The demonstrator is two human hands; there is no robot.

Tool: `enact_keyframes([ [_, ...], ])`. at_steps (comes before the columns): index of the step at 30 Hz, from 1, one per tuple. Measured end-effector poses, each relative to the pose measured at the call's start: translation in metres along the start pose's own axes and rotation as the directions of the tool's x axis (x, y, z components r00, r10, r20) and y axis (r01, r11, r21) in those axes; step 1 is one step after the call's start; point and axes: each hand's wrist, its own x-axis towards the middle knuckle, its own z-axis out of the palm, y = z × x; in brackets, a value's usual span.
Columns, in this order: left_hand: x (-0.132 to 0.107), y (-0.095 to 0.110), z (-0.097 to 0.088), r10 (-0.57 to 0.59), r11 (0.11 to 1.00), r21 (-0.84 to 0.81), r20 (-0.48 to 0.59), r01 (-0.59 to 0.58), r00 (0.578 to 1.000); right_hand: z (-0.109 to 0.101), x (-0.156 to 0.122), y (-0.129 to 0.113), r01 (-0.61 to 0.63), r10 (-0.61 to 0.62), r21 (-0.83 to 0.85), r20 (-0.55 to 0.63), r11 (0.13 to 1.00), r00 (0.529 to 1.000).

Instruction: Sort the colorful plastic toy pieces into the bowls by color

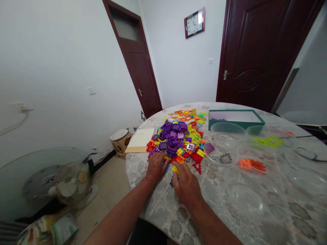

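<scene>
A heap of plastic interlocking building pieces (175, 134), mostly purple at the front with red, yellow-green and orange around, lies on the round table. My left hand (155, 167) rests at the heap's near edge, its fingers curled down among the pieces; what they grip is hidden. Beside its thumb shows a blue piece (167, 168). Just to the right, my right hand (186, 180) is closed with a yellow piece (175, 169) at its fingertips. A small dark purple piece (171, 183) lies on the tablecloth by the right thumb.
Clear plastic bowls (244, 199) stand at the right, some holding pieces such as orange ones (252, 165) and a lime one (269, 141). A green-sided box (236, 125) sits behind them. Left of the heap lies a cream board (141, 139). A floor fan (70, 185) stands below left.
</scene>
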Motion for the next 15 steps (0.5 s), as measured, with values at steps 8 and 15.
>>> enact_keyframes([
  [8, 0.0, 0.0, 0.0, -0.013, 1.0, 0.006, -0.009, 0.013, 1.0, 0.001, -0.005, -0.013, 0.02, -0.02, 0.022, 0.007, 1.0, 1.0],
  [15, 0.001, 0.003, -0.003, -0.016, 1.0, 0.007, 0.002, 0.016, 1.0, 0.0, -0.009, -0.019, 0.017, -0.02, 0.055, 0.052, 0.998, 0.998],
])
